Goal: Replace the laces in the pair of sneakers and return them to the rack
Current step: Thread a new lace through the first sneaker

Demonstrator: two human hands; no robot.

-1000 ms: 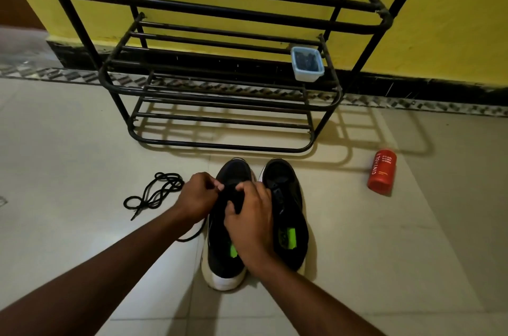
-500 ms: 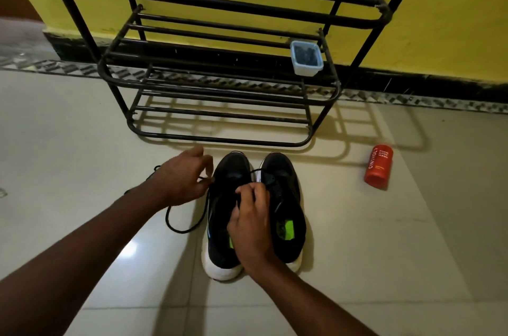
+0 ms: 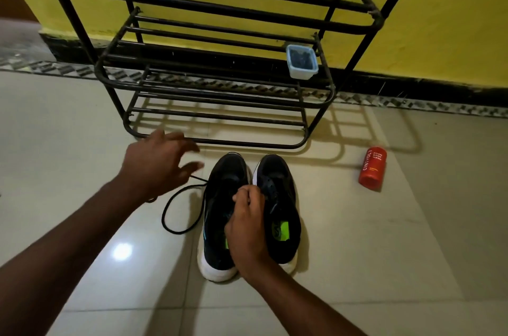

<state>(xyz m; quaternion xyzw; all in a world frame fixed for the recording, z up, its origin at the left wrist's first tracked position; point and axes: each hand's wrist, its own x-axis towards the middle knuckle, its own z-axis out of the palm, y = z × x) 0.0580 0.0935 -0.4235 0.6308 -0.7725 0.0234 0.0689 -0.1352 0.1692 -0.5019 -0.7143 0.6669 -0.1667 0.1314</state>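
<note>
Two black sneakers with white soles stand side by side on the floor, toes toward the rack: the left sneaker [image 3: 220, 198] and the right sneaker [image 3: 283, 214]. A black lace [image 3: 171, 212] loops out onto the tiles from the left sneaker. My left hand [image 3: 159, 168] hovers just left of the toes, fingers spread and blurred, with the lace's end right below the thumb. My right hand [image 3: 247, 225] rests over the sneakers, fingertips pinched at the lacing area of the left one. The black metal shoe rack [image 3: 220, 80] stands behind against the yellow wall.
A small pale blue box [image 3: 301, 62] sits on the rack's middle shelf at the right. An orange-red bottle [image 3: 372, 166] lies on the floor right of the sneakers. Glossy tiles surround the shoes.
My left hand left the left sneaker, swung out to the left and up, and opened, drawing a loop of lace onto the floor. My right hand stayed pinched at the lacing.
</note>
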